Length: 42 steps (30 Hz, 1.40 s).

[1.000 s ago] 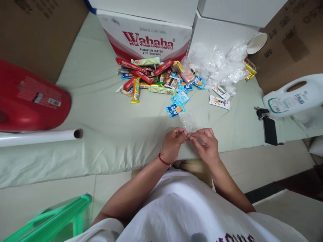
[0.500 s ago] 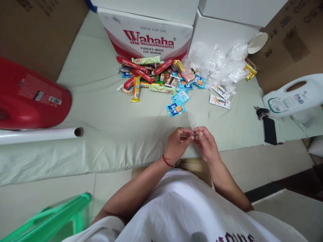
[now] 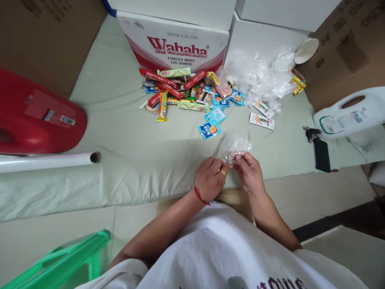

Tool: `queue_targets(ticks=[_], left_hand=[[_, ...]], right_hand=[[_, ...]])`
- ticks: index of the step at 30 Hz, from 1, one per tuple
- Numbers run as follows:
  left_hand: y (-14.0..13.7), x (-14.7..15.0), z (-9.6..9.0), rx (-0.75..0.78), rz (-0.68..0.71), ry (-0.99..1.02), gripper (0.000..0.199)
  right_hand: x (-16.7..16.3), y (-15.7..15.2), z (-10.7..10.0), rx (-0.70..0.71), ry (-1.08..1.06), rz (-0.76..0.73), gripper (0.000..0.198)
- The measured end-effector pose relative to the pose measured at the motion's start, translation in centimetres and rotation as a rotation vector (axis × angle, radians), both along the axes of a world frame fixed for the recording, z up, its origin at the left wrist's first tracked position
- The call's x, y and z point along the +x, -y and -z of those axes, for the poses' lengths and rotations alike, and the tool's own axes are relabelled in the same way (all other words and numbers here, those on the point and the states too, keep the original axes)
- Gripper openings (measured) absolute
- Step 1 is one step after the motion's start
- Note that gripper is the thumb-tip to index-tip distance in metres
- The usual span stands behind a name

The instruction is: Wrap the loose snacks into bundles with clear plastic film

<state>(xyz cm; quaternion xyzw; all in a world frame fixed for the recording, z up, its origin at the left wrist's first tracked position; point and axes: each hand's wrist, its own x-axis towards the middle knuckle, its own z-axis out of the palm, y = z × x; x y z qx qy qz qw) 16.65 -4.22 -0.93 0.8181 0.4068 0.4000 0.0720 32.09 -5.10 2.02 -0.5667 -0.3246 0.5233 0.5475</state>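
A bare left hand (image 3: 212,176) with a gold ring and a red cord bracelet is curled closed, its fingertips gripping the lower edge of a crinkled, clear plastic bag (image 3: 236,142). The bare right hand (image 3: 249,170) grips the same bag between its thumb and bent fingers, the thumb lying on the plastic. The two hands meet at this edge, well out in front of the white-and-red cardboard carton (image 3: 180,42) lettered "Wahaha", on the side facing the person and a little to the carton's right. The bag puffs out from the fingertips toward the carton.

Directly before the carton, on a pale green cloth (image 3: 135,148), lies a jumbled pile of red, yellow, green and blue wrapped snacks (image 3: 177,90). Farther out from the carton, nearest to the bag, is a flat blue snack packet (image 3: 209,130). To the carton's right rests a loose heap of clear plastic bags (image 3: 260,76), with a slim white packet printed with orange sticks (image 3: 261,121) in front of it. Well to the carton's right are a white plastic jug with a handle (image 3: 361,110) and a flat black rectangular object (image 3: 321,155). Well to its left are a big red plastic jug (image 3: 39,116) and a long white tube (image 3: 48,162).
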Motion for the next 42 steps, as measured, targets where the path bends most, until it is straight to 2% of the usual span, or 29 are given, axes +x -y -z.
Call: queue_targets(ticks=[4, 8, 11, 14, 16, 19, 21, 24, 26, 28, 31, 34, 36, 39, 42], left_hand=[[0.0, 0.0, 0.1, -0.072, 0.024, 0.050, 0.020], [0.2, 0.2, -0.2, -0.210, 0.157, 0.166, 0.023], [0.4, 0.4, -0.6, -0.372, 0.272, 0.285, 0.020], [0.3, 0.5, -0.9, -0.629, 0.291, 0.504, 0.012], [0.0, 0.6, -1.2, -0.840, 0.220, 0.697, 0.011], [-0.8, 0.8, -1.7, -1.110, 0.124, 0.958, 0.022], [-1.3, 0.8, -2.3, -1.218, 0.121, 1.060, 0.032], [-1.6, 0.7, -3.4, -1.307, 0.123, 1.109, 0.049], [-1.6, 0.6, -3.9, -1.338, 0.104, 1.104, 0.051], [-1.6, 0.6, -4.1, -1.356, 0.092, 1.095, 0.044], [-1.4, 0.7, -3.6, -1.349, 0.095, 1.088, 0.031], [-1.2, 0.8, -2.8, -1.266, 0.078, 1.016, 0.025], [-0.9, 0.9, -2.4, -1.171, 0.066, 0.923, 0.022], [-0.4, 1.1, -2.2, -1.015, 0.091, 0.736, 0.015], [0.2, 1.3, -2.2, -0.850, 0.158, 0.544, 0.012]], right_hand=[[0.2, 0.0, 0.2, -0.022, -0.020, 0.017, 0.040], [0.6, 0.1, 0.8, -0.019, 0.022, 0.065, 0.037], [1.0, 0.1, 1.2, 0.004, 0.078, 0.088, 0.033], [1.4, 0.4, 1.1, 0.133, 0.270, 0.066, 0.023], [1.8, 0.8, 0.8, 0.255, 0.477, 0.030, 0.016], [2.2, 1.3, 0.4, 0.424, 0.794, -0.041, 0.008], [2.4, 1.5, 0.3, 0.521, 0.950, -0.084, 0.010], [2.5, 1.7, 0.5, 0.640, 1.087, -0.126, 0.015], [2.5, 1.8, 0.8, 0.696, 1.149, -0.135, 0.018], [2.5, 1.8, 0.9, 0.728, 1.178, -0.131, 0.019], [2.6, 1.9, 1.0, 0.700, 1.138, -0.114, 0.017], [2.7, 2.0, 1.0, 0.579, 0.986, -0.173, 0.015], [2.8, 2.1, 1.1, 0.471, 0.799, -0.211, 0.017], [2.9, 2.1, 1.0, 0.294, 0.510, -0.157, 0.019], [3.0, 1.6, 0.5, 0.171, 0.393, -0.115, 0.021]])
